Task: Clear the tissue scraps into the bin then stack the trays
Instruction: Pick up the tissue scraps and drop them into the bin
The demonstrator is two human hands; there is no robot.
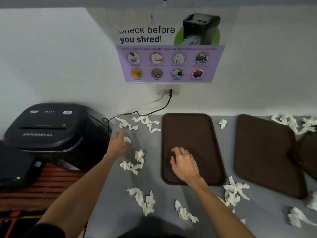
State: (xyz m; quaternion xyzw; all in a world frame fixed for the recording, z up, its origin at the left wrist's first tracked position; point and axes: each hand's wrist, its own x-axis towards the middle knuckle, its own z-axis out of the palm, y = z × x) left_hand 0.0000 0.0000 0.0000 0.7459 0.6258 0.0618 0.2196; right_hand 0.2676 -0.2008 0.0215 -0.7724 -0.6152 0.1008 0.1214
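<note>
A: What is held by the left hand point(118, 143)?
B: A tissue scrap point(127, 140) is pinched, at nine o'clock from the near tray point(212, 127).
A: The right hand point(184, 163)?
B: Spread open over that tray; more scraps point(235, 191) are seen at five o'clock.

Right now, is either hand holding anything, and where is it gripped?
The left hand pinches a small tissue scrap at its fingertips. The right hand holds nothing, spread over the brown tray.

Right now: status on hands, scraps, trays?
Left hand pinching a small tissue scrap. Right hand open over the middle tray. Scraps still all over the grey table; trays unstacked.
</note>
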